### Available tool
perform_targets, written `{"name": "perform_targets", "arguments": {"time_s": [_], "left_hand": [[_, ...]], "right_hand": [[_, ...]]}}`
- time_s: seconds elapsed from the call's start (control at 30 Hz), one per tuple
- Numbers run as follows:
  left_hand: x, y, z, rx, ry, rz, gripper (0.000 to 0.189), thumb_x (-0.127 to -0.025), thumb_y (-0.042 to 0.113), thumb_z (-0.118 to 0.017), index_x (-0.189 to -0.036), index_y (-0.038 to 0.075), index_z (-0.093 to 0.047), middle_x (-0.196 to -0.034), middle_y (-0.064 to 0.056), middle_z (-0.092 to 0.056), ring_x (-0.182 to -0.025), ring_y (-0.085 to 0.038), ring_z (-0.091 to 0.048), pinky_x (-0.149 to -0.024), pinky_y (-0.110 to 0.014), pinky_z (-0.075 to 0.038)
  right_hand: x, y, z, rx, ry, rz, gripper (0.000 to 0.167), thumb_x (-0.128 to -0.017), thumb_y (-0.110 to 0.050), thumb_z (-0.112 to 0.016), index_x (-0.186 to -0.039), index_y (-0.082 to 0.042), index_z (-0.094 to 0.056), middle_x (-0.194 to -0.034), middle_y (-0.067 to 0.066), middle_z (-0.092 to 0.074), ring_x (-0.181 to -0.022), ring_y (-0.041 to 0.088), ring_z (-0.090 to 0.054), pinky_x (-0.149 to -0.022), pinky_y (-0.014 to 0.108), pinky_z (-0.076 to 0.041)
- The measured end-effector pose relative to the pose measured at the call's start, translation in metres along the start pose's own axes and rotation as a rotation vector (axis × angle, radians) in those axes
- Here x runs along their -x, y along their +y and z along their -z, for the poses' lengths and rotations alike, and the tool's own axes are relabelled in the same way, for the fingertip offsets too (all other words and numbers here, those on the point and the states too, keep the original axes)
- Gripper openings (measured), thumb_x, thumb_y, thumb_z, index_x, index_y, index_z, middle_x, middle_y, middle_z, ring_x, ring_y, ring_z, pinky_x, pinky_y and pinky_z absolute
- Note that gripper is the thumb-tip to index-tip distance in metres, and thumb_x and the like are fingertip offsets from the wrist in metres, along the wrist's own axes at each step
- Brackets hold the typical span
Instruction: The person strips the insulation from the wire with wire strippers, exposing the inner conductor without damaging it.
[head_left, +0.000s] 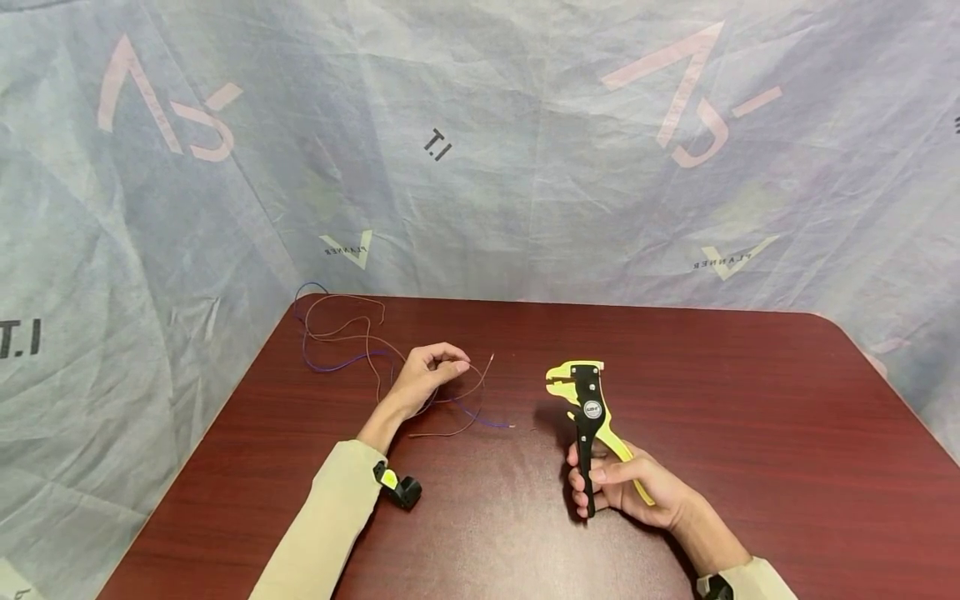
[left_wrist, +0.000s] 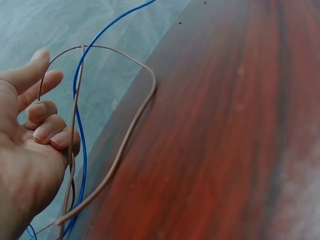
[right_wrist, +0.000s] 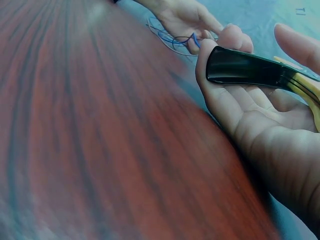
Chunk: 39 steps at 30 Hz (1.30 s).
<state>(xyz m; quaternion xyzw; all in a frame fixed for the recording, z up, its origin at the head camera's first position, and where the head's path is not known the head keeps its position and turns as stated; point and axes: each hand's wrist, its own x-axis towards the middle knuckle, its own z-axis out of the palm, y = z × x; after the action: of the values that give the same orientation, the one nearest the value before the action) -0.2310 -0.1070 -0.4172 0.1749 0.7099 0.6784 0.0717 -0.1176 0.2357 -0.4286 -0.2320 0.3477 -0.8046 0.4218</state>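
With fingers (head_left: 452, 369) of the left hand (head_left: 420, 379), pinches a thin brown insulated wire (left_wrist: 119, 157) over the red-brown wood-grain bench (head_left: 690, 375), and with those of the right hand (head_left: 637, 490), grips a two-handled yellow-and-black wire stripper (head_left: 592, 410).

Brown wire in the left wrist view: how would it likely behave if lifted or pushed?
The brown wire probably bends easily yet keeps some shape, since it arcs in an open loop. It looks light for its length, being so thin. Pulling might drag the blue wire, which crosses it.
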Motion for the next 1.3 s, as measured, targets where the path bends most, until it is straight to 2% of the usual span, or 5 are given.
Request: {"name": "perform_targets", "arguments": {"time_s": [0.23,0.4,0.83,1.07,1.3], "left_hand": [[0.0,-0.002,-0.001,-0.026,-0.015,-0.031,0.024,-0.093,0.002,-0.067,-0.107,-0.017,-0.068,-0.093,0.003,-0.074,-0.085,-0.009,-0.064,-0.076,-0.02,-0.053],[0.0,-0.001,-0.001,-0.063,-0.012,-0.033,0.02,-0.096,0.004,-0.064,-0.102,-0.015,-0.068,-0.085,-0.008,-0.066,-0.071,-0.012,-0.05,-0.065,-0.025,-0.043],[0.001,0.01,-0.005,-0.071,-0.019,-0.101,0.017,-0.095,-0.004,-0.048,-0.088,-0.019,-0.048,-0.072,0.002,-0.048,-0.071,-0.008,-0.048,-0.069,-0.028,-0.04],[0.002,0.01,-0.007,-0.117,-0.011,-0.115,0.016,-0.094,-0.004,-0.052,-0.093,-0.02,-0.053,-0.077,0.0,-0.05,-0.075,-0.008,-0.045,-0.073,-0.022,-0.039],[0.003,0.01,-0.008,-0.093,-0.062,-0.099,0.017,-0.095,-0.001,-0.061,-0.097,-0.018,-0.063,-0.067,0.008,-0.04,-0.062,-0.003,-0.034,-0.059,-0.02,-0.03]], "right_hand": [[0.0,0.0,0.001,-0.004,-0.006,0.002,0.04,-0.095,0.01,-0.025,-0.125,-0.001,-0.048,-0.105,0.007,-0.066,-0.095,0.02,-0.064,-0.087,0.038,-0.053],[0.0,0.0,0.001,-0.007,-0.01,0.003,0.04,-0.095,0.01,-0.025,-0.125,-0.001,-0.048,-0.105,0.007,-0.065,-0.095,0.02,-0.064,-0.086,0.038,-0.053],[-0.001,0.001,0.001,-0.001,-0.013,0.0,0.04,-0.095,0.01,-0.026,-0.125,-0.001,-0.05,-0.104,0.007,-0.067,-0.093,0.021,-0.065,-0.087,0.038,-0.053],[-0.001,0.001,0.002,-0.005,-0.02,0.001,0.04,-0.096,0.01,-0.026,-0.126,-0.001,-0.05,-0.104,0.007,-0.067,-0.093,0.021,-0.065,-0.087,0.038,-0.053],[0.0,0.001,0.002,-0.007,-0.016,0.002,0.04,-0.096,0.01,-0.026,-0.126,0.0,-0.049,-0.105,0.007,-0.067,-0.094,0.021,-0.065,-0.087,0.039,-0.053]]}}
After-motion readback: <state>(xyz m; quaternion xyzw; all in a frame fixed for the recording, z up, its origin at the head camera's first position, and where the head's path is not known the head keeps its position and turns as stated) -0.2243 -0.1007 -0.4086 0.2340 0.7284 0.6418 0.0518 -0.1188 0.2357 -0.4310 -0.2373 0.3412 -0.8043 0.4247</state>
